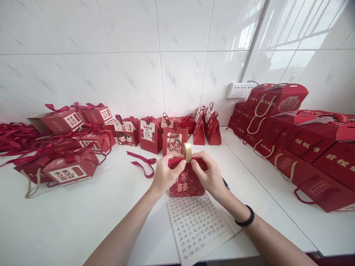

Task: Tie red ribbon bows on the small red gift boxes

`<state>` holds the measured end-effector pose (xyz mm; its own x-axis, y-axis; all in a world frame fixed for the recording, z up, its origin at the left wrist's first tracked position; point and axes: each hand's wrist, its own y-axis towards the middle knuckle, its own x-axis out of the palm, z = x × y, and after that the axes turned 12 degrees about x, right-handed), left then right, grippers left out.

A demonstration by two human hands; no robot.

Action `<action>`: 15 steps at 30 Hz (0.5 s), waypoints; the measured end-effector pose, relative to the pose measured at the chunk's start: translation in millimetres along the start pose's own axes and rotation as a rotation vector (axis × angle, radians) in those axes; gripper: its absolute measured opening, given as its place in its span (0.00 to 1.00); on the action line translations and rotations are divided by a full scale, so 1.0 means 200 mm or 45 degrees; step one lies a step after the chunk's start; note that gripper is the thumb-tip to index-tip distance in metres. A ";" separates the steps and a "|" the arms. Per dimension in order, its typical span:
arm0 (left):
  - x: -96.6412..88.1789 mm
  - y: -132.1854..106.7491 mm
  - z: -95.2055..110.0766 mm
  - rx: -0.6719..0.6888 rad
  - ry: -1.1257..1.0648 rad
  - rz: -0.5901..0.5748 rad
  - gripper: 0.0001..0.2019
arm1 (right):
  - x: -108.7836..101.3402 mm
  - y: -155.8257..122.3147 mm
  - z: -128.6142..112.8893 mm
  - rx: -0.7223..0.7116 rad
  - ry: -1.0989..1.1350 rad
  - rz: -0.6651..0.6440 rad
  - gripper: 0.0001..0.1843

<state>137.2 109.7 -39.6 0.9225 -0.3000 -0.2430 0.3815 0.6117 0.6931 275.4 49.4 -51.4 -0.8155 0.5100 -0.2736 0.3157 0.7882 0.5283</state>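
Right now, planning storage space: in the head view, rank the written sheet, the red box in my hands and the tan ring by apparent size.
1. written sheet, largest.
2. red box.
3. tan ring, smallest.
The sheet lies nearest the camera, yet the gaps are plain.

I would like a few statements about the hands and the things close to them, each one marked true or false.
1. The left hand and the right hand both grip the top of the small red box. True.
2. The box stands on a blue cloth. False: it stands on a sheet of paper covered with rows of written characters.
3. A black band is worn on the right wrist. True.
4. A loose red ribbon lies to the right of the right hand. False: the loose red ribbon lies on the table to the left of the left hand.
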 end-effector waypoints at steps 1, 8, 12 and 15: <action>0.00 0.00 0.00 0.002 -0.005 -0.001 0.04 | 0.00 0.00 0.00 0.006 -0.003 -0.003 0.05; 0.01 -0.01 0.00 -0.003 0.013 0.037 0.08 | 0.00 0.00 0.01 -0.026 0.007 0.004 0.05; 0.00 -0.01 0.02 0.063 0.026 0.030 0.06 | 0.00 0.00 0.01 -0.035 0.013 0.006 0.05; -0.01 -0.01 0.02 0.061 -0.018 -0.001 0.05 | 0.00 0.00 0.00 -0.035 0.021 0.012 0.05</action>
<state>135.5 106.1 -37.4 0.9212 -0.3107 -0.2342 0.3784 0.5755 0.7249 275.8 49.4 -52.1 -0.8206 0.5112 -0.2555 0.3097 0.7736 0.5529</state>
